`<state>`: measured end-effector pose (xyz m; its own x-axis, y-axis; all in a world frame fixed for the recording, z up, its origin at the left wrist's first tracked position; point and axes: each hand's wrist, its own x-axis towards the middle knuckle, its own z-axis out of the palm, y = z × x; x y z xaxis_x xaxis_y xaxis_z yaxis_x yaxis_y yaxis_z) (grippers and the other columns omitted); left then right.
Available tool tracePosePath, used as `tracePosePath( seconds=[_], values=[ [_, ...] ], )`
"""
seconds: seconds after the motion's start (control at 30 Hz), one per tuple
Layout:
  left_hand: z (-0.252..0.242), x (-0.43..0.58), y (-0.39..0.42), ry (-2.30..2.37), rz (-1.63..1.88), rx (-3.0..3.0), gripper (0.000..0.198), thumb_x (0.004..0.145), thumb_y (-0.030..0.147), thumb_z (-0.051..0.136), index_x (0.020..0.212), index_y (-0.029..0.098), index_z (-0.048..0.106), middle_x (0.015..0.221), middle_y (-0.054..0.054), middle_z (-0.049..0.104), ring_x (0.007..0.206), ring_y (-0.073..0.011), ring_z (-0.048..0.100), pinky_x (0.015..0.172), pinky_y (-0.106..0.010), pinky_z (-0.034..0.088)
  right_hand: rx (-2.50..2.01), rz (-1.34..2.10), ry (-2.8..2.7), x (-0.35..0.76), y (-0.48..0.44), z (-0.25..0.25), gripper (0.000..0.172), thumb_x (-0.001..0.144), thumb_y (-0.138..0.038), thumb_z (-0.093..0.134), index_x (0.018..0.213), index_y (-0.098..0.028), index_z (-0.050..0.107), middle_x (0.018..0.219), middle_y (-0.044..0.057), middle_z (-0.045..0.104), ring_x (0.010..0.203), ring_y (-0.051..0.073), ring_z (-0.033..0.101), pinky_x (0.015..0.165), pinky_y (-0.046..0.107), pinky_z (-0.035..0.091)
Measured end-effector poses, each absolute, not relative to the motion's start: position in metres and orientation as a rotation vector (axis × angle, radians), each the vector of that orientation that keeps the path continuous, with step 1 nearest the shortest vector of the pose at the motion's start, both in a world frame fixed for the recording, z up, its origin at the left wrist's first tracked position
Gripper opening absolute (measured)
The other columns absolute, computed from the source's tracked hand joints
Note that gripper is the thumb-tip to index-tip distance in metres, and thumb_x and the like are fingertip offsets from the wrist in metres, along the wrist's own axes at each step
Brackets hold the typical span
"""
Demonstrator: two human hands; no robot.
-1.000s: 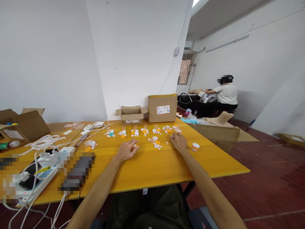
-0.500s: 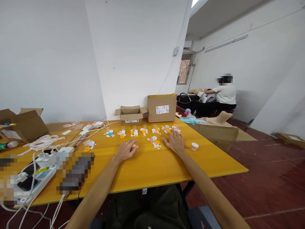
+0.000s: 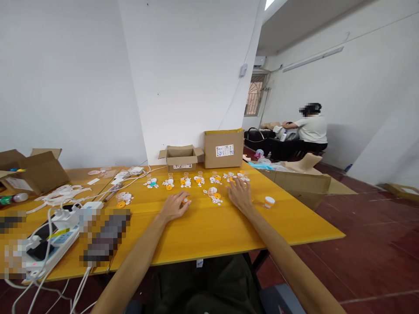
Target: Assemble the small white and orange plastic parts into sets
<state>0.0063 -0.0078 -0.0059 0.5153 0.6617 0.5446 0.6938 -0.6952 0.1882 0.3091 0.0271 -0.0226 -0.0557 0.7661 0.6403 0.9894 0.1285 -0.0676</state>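
My left hand (image 3: 175,206) rests on the yellow table with its fingers curled around a small orange-and-white piece (image 3: 186,200), mostly hidden by the fingers. Further right, my right hand (image 3: 240,194) lies palm down, fingers stretched forward and apart, close to a pile of small white and orange parts (image 3: 230,177). A bit of orange shows beside its palm, too small to name. Between the hands lies another pile of white discs and orange rings (image 3: 215,197). A small clear jar with a white-and-orange lid (image 3: 269,201) stands right of my right hand.
Similar piles with clear cups (image 3: 186,180) line the table's far side, before an open carton (image 3: 180,158) and a closed carton (image 3: 223,149). Power strips (image 3: 62,237) and cables lie left. Another person (image 3: 312,131) sits in the background right.
My right hand has shifted slightly, and a bit of orange now shows beside its palm. The left hand stays in place around the small piece. The view has moved a little.
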Motion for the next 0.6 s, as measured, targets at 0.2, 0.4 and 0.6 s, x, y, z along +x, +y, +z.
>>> tracePosePath(
  seconds=[0.2, 0.4, 0.6],
  values=[
    [-0.006, 0.006, -0.008, -1.212, -0.931, -2.706, 0.028, 0.095, 0.035, 0.041, 0.112, 0.023, 0.061, 0.093, -0.006, 0.068, 0.075, -0.0190, 0.064, 0.071, -0.030, 0.048, -1.481, -0.322, -2.068, 0.259, 0.022, -0.024, 0.035, 0.095, -0.040, 0.044, 0.119, -0.022, 0.062, 0.131, 0.013, 0.058, 0.119, 0.027, 0.053, 0.096, 0.041, 0.044],
    [-0.008, 0.005, -0.007, -1.178, -0.957, -2.714, 0.028, 0.096, 0.036, 0.041, 0.112, 0.024, 0.061, 0.094, -0.006, 0.069, 0.077, -0.0189, 0.065, 0.072, -0.030, 0.049, -1.564, -0.178, -2.146, 0.235, 0.026, -0.017, 0.031, 0.089, -0.047, 0.057, 0.112, -0.026, 0.065, 0.124, 0.011, 0.060, 0.115, 0.027, 0.055, 0.091, 0.040, 0.046],
    [-0.010, 0.006, -0.005, -1.209, -0.930, -2.706, 0.028, 0.095, 0.035, 0.043, 0.112, 0.023, 0.062, 0.096, -0.006, 0.069, 0.081, -0.0198, 0.065, 0.074, -0.030, 0.048, -1.577, -0.126, -2.210, 0.239, 0.033, -0.016, 0.020, 0.092, -0.038, 0.054, 0.100, -0.025, 0.067, 0.111, 0.009, 0.063, 0.105, 0.023, 0.059, 0.086, 0.034, 0.046]
  ],
)
